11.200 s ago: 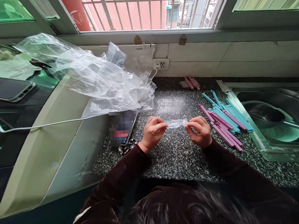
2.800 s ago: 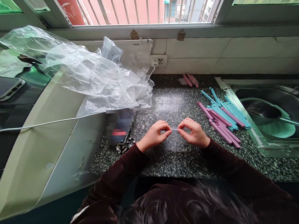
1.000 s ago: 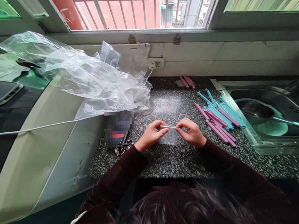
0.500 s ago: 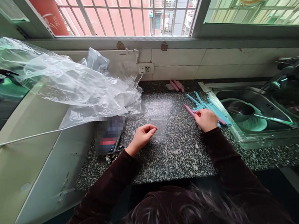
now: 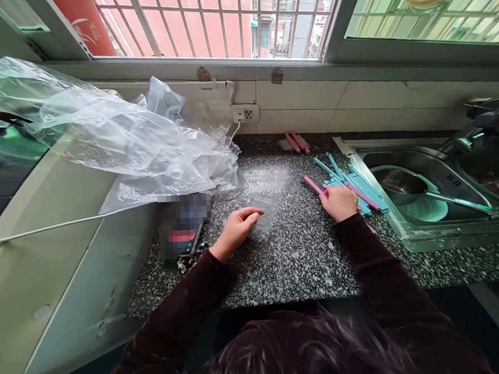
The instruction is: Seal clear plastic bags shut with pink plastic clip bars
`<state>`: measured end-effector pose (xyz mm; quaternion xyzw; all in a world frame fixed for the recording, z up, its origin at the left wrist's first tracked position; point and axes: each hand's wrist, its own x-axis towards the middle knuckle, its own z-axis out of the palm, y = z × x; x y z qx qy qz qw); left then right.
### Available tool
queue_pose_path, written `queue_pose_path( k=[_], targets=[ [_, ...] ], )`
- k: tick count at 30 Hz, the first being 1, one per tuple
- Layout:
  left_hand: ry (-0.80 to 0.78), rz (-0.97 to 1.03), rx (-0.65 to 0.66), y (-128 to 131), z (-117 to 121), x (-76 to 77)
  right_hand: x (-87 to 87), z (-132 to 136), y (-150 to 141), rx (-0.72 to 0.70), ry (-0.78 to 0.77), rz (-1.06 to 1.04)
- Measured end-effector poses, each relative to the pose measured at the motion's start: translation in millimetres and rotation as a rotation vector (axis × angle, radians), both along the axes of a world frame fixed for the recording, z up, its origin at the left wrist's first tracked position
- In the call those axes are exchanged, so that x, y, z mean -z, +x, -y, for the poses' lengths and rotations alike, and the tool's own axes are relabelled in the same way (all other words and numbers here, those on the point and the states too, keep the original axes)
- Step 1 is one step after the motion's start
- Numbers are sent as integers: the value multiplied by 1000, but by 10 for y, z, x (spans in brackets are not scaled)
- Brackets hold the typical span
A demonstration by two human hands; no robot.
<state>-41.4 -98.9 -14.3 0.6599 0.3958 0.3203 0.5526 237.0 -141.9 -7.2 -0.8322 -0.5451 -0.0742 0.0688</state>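
A small clear zip bag (image 5: 265, 218) is pinched at its left edge between the thumb and fingers of my left hand (image 5: 237, 229), close above the counter. My right hand (image 5: 339, 202) is closed on a long flat pink strip (image 5: 312, 184), whose far end sticks out to the upper left. Beneath and behind that hand lies a loose pile of light-blue strips (image 5: 335, 168). Another pink strip (image 5: 362, 196) rests on the pile, right of my fingers. Farther back by the wall, several short pink strips (image 5: 297, 143) lie together, apparently on clear plastic.
On the left, a large crumpled plastic bag (image 5: 147, 142) spreads over a pale panel. A phone (image 5: 188, 226) lies on the speckled counter (image 5: 295, 268) near my left hand. To the right is a metal sink (image 5: 406, 237) holding a pan (image 5: 400, 180). A white cable (image 5: 67, 227) crosses the left side.
My right hand has shifted slightly left with the pink strip, uncovering the other pink strip on the pile. The small clear bag has turned and tilted in my left hand.
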Motion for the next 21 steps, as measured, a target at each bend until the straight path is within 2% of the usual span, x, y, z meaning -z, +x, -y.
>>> queue_pose_path(
  k=[5, 12, 17, 21],
  targets=[
    [-66, 52, -24, 3, -3, 17, 45, 3, -98, -233, 163, -118],
    [-133, 103, -57, 24, -38, 63, 29, 74, -451, -584, 332, -296],
    [-220, 158, -55, 31, -48, 93, -13, 148, -632, -714, 315, -432],
    [-217, 190, -43, 41, -27, 36, -2, 176, -709, -771, 229, -561]
  ],
)
